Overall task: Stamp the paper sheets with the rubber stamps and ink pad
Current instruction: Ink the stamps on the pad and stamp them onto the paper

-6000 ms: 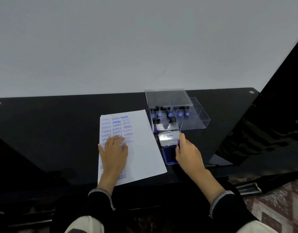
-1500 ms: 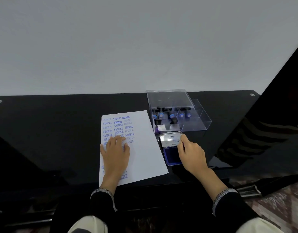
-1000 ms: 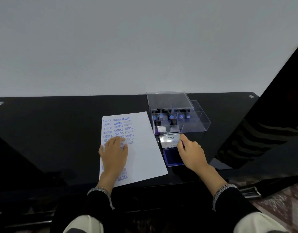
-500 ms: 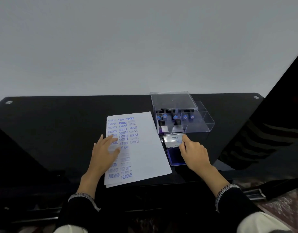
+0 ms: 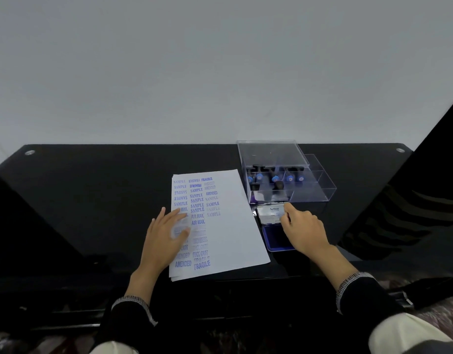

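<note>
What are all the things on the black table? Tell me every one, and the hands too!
Paper sheets: a small stack, white with blue stamped words, middle of the table.
Ink pad: one, open, blue pad with a silver lid, right of the sheets.
Storage box: one, clear plastic, behind the ink pad.
Rubber stamps: at least five, black with blue ends, inside the box.
Table: one, glossy black, against a grey wall.
Left hand: one, fingers straight, resting on the left edge of the sheets.
Right hand: one, fingers curled, over the ink pad; what it holds is hidden.
</note>
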`<state>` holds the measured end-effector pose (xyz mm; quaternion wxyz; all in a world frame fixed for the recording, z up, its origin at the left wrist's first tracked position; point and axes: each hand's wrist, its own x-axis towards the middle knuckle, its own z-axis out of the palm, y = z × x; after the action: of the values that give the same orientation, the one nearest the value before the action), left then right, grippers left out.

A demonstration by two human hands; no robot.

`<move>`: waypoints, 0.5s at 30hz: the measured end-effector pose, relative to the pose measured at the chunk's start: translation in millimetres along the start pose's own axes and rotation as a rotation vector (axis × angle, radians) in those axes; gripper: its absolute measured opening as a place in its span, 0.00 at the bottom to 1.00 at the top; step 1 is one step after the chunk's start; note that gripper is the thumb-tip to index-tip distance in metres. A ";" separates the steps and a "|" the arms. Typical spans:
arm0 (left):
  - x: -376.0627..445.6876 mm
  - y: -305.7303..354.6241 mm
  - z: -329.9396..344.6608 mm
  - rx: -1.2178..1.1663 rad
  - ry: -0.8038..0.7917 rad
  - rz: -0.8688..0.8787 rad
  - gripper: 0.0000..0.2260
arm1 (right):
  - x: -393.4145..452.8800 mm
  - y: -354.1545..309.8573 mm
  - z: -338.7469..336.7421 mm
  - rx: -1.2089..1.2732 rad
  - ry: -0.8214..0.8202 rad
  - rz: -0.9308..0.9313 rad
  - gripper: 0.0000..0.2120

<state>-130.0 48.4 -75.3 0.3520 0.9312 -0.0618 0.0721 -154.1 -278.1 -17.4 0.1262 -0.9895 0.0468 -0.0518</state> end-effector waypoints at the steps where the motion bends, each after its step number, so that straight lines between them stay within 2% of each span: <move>1: -0.7 -0.3 0.5 0.020 -0.008 0.006 0.18 | 0.2 -0.8 0.8 -0.016 0.004 0.000 0.05; 6: -2.5 -1.9 4.2 0.127 -0.047 0.077 0.19 | -3.9 -1.6 2.6 -0.002 0.027 0.002 0.05; 12: -3.4 -0.4 1.9 0.103 -0.024 0.130 0.20 | -9.5 -9.6 -5.0 -0.038 0.024 0.046 0.06; 15: -6.4 0.5 3.6 0.115 -0.035 0.210 0.26 | -10.8 -30.5 -4.9 0.127 0.040 0.000 0.06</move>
<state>-136.0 46.0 -78.7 0.2875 0.9393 -0.1611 0.0956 -162.8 -248.8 -6.0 0.1880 -0.9783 0.0461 -0.0742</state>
